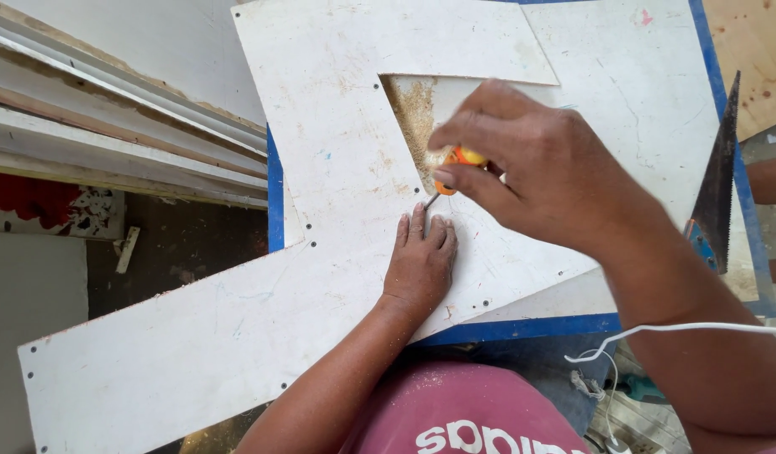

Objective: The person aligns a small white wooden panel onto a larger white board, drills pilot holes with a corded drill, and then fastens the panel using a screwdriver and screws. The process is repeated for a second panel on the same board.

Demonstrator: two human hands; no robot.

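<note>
Two hands work at mid-frame on a white panel [337, 160] lying over a blue-edged board [522, 328]. The left hand [421, 261] lies flat, fingers pressed together, pinning the panel just below the tool tip. The right hand [531, 160] pinches an orange-handled screwdriver [455, 168] between thumb and fingers — its thin shaft slants down to the panel right beside the left fingertips [417, 214]. Doing this well likely means keeping the shaft steady over its spot, pressing straight down along it, and holding the flat hand firm so the panel does not slide; the tip sits close to those fingers, so a slip could nick them. Sawdust [413, 118] fills the cut-out notch above. A handsaw [717, 185] lies at the right edge — well apart.
</note>
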